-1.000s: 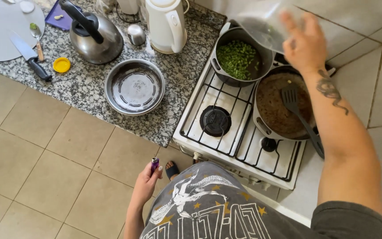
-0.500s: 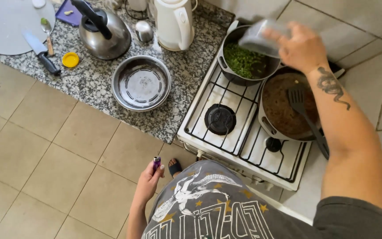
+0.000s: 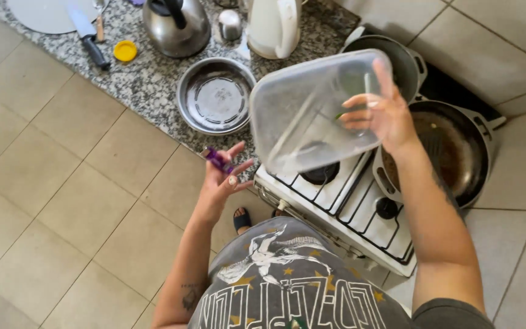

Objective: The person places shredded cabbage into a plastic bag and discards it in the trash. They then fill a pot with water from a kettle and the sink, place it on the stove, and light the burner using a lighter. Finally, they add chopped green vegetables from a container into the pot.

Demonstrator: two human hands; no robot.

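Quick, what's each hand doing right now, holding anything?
Left hand: fingers spread, small purple lighter pinched at the fingertips.
Right hand: gripping a clear plastic container over the stove.

The right hand point(image 3: 385, 116) swung the clear container point(image 3: 315, 113) off the pot (left hand point(image 3: 223, 183) rose).

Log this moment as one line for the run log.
right hand: holds clear plastic container over stove | left hand: holds small purple lighter | steel bowl on counter

speckled granite tabletop point(image 3: 153, 85); on it: steel bowl point(image 3: 215, 95); steel kettle point(image 3: 176, 25); white electric kettle point(image 3: 274, 27); yellow cap point(image 3: 125, 50); black-handled knife point(image 3: 87, 33) | white stove point(image 3: 348, 210) beside
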